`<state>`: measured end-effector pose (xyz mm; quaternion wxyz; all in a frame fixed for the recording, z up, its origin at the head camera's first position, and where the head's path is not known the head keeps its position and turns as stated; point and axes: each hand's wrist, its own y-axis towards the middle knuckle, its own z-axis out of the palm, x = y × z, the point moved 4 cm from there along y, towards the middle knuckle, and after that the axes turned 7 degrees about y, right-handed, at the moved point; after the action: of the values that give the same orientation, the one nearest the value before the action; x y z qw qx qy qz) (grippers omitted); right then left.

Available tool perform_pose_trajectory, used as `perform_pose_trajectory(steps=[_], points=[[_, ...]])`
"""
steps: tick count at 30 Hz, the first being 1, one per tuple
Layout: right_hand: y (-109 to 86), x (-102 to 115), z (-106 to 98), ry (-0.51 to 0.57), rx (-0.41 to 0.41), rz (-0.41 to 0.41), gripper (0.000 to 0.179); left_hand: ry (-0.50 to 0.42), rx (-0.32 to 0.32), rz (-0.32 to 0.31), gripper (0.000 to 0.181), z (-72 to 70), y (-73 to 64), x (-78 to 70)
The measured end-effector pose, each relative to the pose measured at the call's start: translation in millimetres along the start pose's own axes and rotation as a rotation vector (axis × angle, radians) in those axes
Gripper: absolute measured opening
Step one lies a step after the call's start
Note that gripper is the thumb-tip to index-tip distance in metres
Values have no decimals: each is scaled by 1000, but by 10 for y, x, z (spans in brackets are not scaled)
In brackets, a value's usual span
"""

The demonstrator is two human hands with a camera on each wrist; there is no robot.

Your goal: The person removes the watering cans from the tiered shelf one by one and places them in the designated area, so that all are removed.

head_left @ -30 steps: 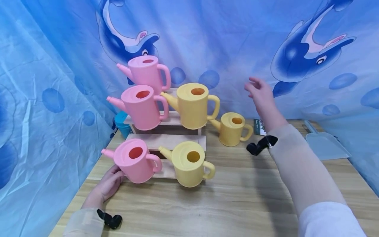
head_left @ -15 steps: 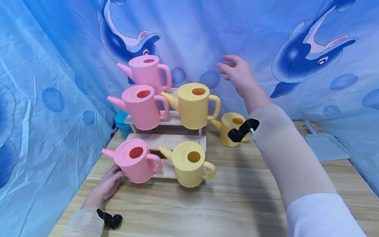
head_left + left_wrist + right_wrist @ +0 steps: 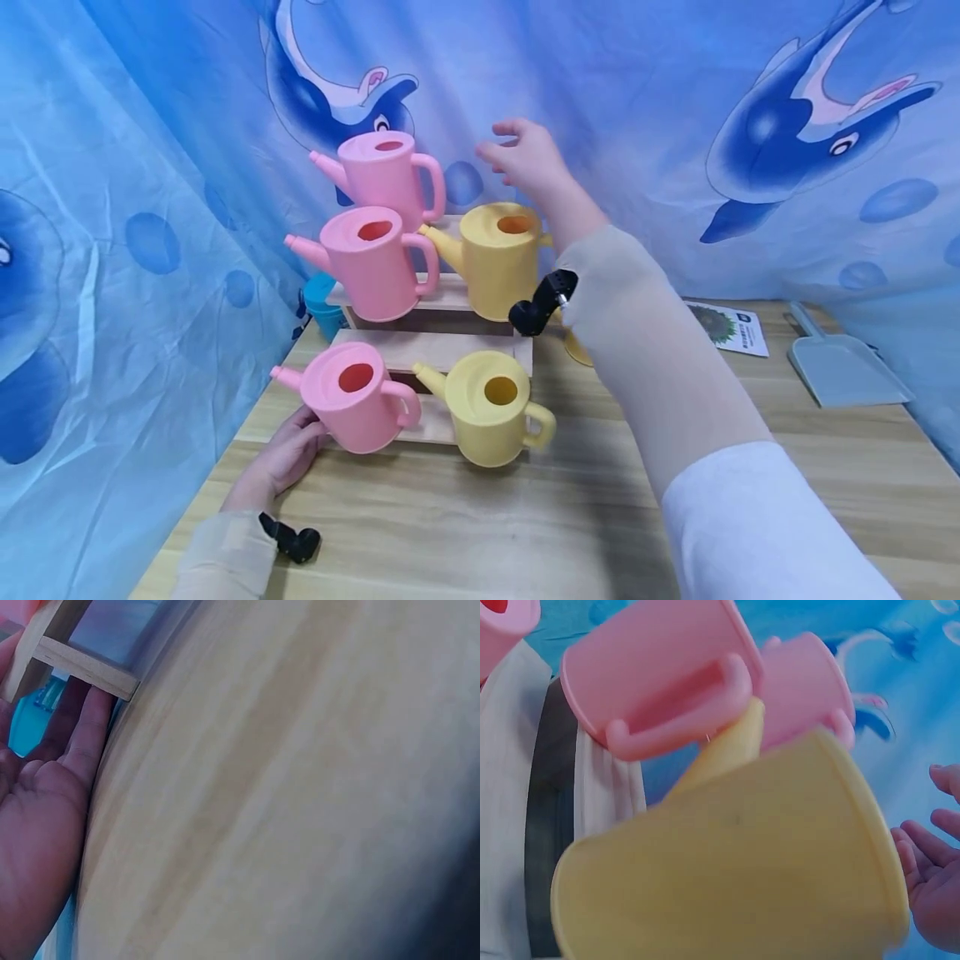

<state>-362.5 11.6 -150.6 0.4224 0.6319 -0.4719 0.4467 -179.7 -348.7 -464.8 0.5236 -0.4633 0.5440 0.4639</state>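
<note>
My left hand (image 3: 292,450) holds the front left end of a stepped wooden stand (image 3: 438,347); in the left wrist view its fingers reach in past a wooden bar (image 3: 88,667). Raised in the air, my right hand (image 3: 528,157) has loosely bent fingers and nothing in them. Just below it, a yellow watering can (image 3: 501,262) stands on an upper step beside a pink watering can (image 3: 378,271). Another pink watering can (image 3: 384,177) is at the top. On the lowest step are a pink watering can (image 3: 352,400) and a yellow watering can (image 3: 487,412).
My right forearm mostly hides one more yellow watering can (image 3: 577,348) on the table (image 3: 465,533). A teal container (image 3: 322,304) stands behind the stand's left side. At the right lie a printed card (image 3: 731,328) and a grey dustpan (image 3: 847,371). A dolphin-patterned curtain (image 3: 615,100) hangs behind.
My right hand has moved left and up, from over the table's right side to above the upper yellow watering can. The left hand keeps its place. The head view has shifted slightly.
</note>
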Motion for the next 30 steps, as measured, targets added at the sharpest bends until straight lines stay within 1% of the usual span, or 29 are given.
perform_pose_trajectory(steps=[4, 8, 12, 17, 20, 25, 30], points=[[20, 112, 172, -82, 43, -3, 59, -1, 7, -4, 37, 11, 4, 16], [32, 236, 292, -182, 68, -34, 58, -1, 16, 4, 36, 20, 14, 4], [38, 300, 403, -266, 102, -63, 59, -2, 19, 10, 35, 18, 17, 0], [33, 327, 579, -356, 115, -49, 62, -1, 12, -5, 35, 4, -7, 0], [29, 325, 677, -390, 115, -12, 60, -2, 1, -5, 36, 4, -29, -1], [26, 293, 755, -403, 121, 45, 59, 1, -6, -6, 35, 24, -54, 5], [22, 263, 785, -323, 117, 90, 58, 14, 5, 14, 38, 13, -75, -12]])
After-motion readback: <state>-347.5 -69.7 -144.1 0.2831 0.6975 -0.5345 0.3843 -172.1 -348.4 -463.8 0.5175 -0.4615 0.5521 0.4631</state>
